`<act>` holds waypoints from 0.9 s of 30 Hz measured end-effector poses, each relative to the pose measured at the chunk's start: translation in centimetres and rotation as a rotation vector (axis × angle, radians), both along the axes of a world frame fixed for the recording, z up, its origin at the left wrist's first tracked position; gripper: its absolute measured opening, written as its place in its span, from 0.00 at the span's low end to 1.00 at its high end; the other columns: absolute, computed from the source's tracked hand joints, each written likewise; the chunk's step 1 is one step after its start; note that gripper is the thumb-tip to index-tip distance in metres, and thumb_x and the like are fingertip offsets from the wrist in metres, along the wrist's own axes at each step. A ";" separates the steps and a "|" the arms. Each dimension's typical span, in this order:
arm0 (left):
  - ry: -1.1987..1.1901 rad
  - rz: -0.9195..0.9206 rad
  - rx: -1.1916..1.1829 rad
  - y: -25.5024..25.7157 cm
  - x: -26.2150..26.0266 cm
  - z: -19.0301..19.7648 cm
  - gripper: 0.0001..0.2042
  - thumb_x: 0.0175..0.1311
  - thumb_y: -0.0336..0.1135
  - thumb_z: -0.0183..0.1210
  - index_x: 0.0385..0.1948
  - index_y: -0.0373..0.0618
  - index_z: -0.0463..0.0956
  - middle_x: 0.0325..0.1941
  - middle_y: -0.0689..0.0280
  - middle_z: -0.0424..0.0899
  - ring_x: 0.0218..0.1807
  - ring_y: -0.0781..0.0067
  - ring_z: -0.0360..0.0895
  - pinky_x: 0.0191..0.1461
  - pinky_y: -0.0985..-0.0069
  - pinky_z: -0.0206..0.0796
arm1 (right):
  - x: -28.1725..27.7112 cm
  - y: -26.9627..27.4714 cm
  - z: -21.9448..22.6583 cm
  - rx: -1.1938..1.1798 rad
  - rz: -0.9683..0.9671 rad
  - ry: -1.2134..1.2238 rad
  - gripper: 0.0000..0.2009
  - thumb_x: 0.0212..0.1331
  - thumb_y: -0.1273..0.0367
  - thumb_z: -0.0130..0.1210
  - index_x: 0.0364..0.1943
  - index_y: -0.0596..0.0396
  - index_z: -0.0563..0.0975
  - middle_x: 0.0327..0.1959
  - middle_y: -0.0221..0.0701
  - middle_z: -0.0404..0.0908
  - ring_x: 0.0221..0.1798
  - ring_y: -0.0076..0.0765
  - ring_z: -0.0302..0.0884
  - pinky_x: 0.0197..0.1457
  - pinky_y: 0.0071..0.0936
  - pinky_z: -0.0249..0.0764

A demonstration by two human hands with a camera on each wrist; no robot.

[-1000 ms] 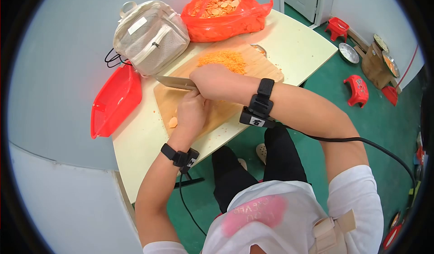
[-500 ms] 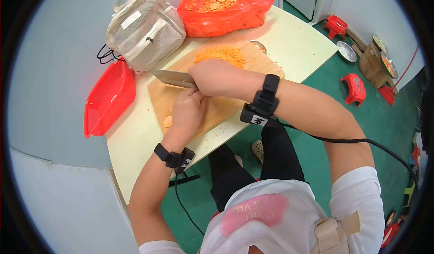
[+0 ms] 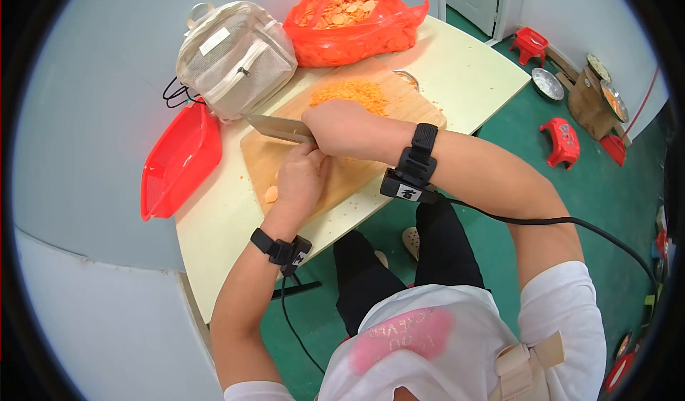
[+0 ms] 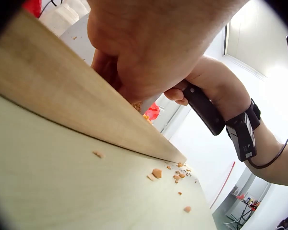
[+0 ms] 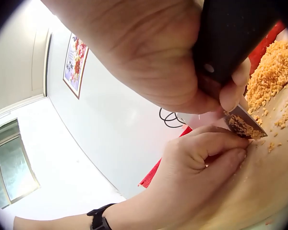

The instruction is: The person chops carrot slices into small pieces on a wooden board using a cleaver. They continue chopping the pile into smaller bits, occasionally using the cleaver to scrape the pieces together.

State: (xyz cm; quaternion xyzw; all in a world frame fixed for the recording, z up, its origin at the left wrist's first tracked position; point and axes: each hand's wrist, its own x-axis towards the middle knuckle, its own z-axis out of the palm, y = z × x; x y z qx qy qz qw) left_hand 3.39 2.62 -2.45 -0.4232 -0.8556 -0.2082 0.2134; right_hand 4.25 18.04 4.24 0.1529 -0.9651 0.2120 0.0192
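Observation:
My right hand (image 3: 342, 126) grips the black handle (image 5: 230, 33) of a broad-bladed knife (image 3: 275, 128) over the wooden cutting board (image 3: 257, 153). Chopped orange bits cling to the blade in the right wrist view. Beside the blade, my left hand (image 3: 301, 176) rests on the board with curled fingers, thumb and forefinger tips close together at the edge. I cannot tell whether those fingers hold a piece. Behind the hands lies a heap of finely chopped orange vegetable (image 3: 353, 94). One round orange slice (image 3: 271, 194) lies near my left wrist.
A red plastic bag (image 3: 357, 37) full of orange slices and a beige mesh backpack (image 3: 235, 58) stand behind the board. The red tray (image 3: 182, 162) sits at the table's left edge. Crumbs (image 4: 157, 173) dot the tabletop. Red stools (image 3: 561, 143) stand on the floor at right.
The head view shifts slightly and returns. Both hands and the knife keep nearly the same place on the board.

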 end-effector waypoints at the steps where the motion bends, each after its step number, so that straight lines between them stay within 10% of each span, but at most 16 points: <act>1: -0.005 0.002 0.009 0.0 0.0 -0.1 0.05 0.54 0.28 0.61 0.31 0.41 0.82 0.33 0.58 0.82 0.36 0.55 0.78 0.40 0.64 0.72 | 0.0 0.1 0.0 0.003 -0.003 -0.002 0.09 0.50 0.71 0.55 0.35 0.57 0.79 0.32 0.44 0.81 0.39 0.51 0.80 0.40 0.43 0.75; 27: -0.038 0.018 -0.028 -0.4 -0.1 -0.1 0.06 0.53 0.28 0.61 0.33 0.42 0.82 0.35 0.59 0.82 0.38 0.56 0.78 0.41 0.65 0.73 | 0.1 -0.4 0.0 0.064 -0.017 -0.026 0.10 0.51 0.70 0.55 0.37 0.56 0.79 0.34 0.42 0.82 0.40 0.50 0.81 0.42 0.42 0.75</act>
